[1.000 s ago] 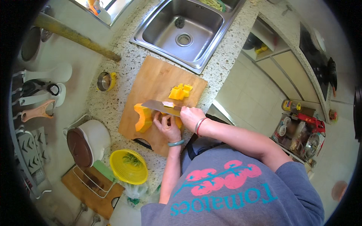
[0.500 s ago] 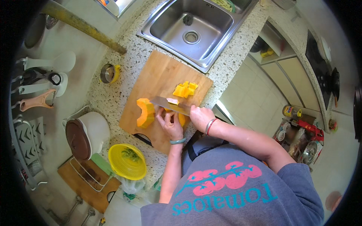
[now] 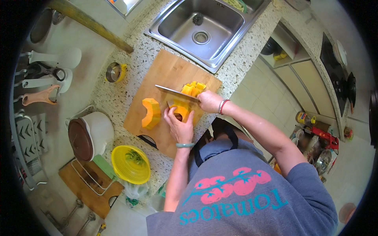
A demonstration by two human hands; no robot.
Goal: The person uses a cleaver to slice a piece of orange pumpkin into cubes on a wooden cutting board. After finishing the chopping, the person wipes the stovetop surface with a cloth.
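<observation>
One squash piece, firm and slick: we pin it under left hand fingers; right hand grips the knife handle.

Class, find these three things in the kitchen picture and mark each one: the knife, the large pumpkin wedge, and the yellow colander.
knife (image 3: 175, 93), head view, middle of the flat blade.
large pumpkin wedge (image 3: 151, 113), head view, centre of its orange flesh.
yellow colander (image 3: 118, 165), head view, its left rim.
</observation>
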